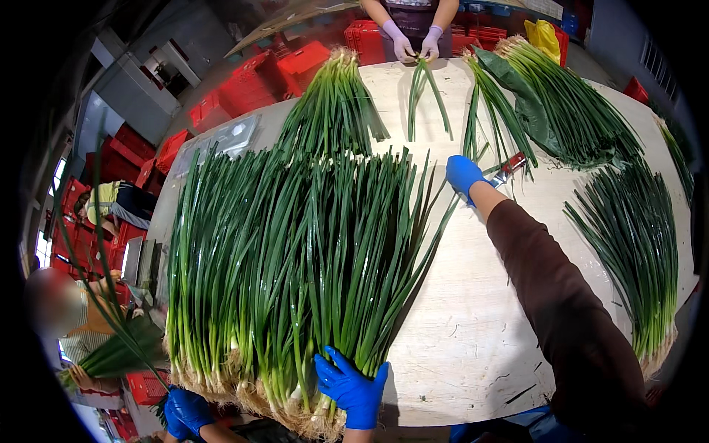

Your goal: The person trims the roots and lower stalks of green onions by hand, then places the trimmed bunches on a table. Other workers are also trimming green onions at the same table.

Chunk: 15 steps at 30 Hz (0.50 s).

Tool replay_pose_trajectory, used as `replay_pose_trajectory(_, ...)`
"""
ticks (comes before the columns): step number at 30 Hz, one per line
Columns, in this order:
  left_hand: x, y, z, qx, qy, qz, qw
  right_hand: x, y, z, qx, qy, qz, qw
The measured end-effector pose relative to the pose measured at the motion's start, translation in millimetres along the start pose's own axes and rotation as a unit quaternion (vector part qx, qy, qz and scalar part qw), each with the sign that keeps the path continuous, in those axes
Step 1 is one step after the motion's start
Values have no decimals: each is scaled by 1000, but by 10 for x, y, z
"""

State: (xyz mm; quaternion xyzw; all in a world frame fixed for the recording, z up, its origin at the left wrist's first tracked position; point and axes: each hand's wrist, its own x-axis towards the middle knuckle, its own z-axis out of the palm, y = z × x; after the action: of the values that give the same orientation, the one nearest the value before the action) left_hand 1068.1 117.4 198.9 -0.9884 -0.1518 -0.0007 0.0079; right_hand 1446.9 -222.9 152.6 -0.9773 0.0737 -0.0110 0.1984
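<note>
My left hand [351, 387], in a blue glove, rests with spread fingers on the pale root ends of a wide pile of green onions [295, 244]. The roots lie along the near table edge and the dark leaves point away. Farther off to the right, my right hand [464, 177], also blue-gloved, is closed at the tips of some long leaves that stray from the pile; its fingers are partly hidden. Just right of its wrist lies a red and silver hand tool [508, 168]; its exact kind is unclear.
The pale wooden table [465, 325] carries a bunch at the right [635, 251], a far left heap [332, 96] and a wrapped bunch [569, 103]. Across the table, a person's gloved hands [413, 48] hold a few stalks. Another person's blue-gloved hand [186, 412] is at lower left. Red crates [255, 81] stand behind.
</note>
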Motion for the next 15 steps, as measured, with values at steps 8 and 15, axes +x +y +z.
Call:
replay_pose_trajectory(8, 24, 64, -85, -24, 13, 7, 1000, -458, 4, -132, 117, 181, -173, 961)
replay_pose_trajectory(15, -52, 59, -35, -6, 12, -51, 999, -2899, 262, -812, 131, -30, -286, 949)
